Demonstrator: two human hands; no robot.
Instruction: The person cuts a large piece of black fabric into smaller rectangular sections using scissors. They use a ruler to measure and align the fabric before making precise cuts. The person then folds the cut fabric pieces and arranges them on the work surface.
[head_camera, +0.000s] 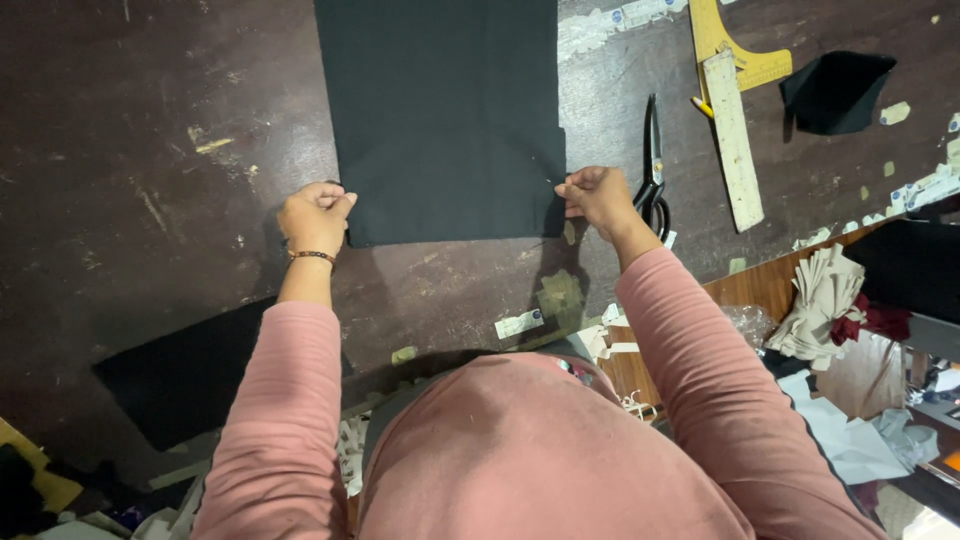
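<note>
1. My left hand (316, 216) pinches the cloth's (445, 115) near left corner.
2. My right hand (598, 195) pinches its near right corner.
3. The cloth lies flat on the table (150, 150); scissors (653, 170) are just right of it.

Bare tabletop (150, 150) lies open along the left edge, while scissors (652, 170) and a wooden ruler (733, 140) (just beside each other) crowd the right.

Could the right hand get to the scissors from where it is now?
Probably yes. The right hand pinches the edge of the black cloth, and the scissors lie on the table just beside it with nothing between; it would have to let the cloth go first.
</note>
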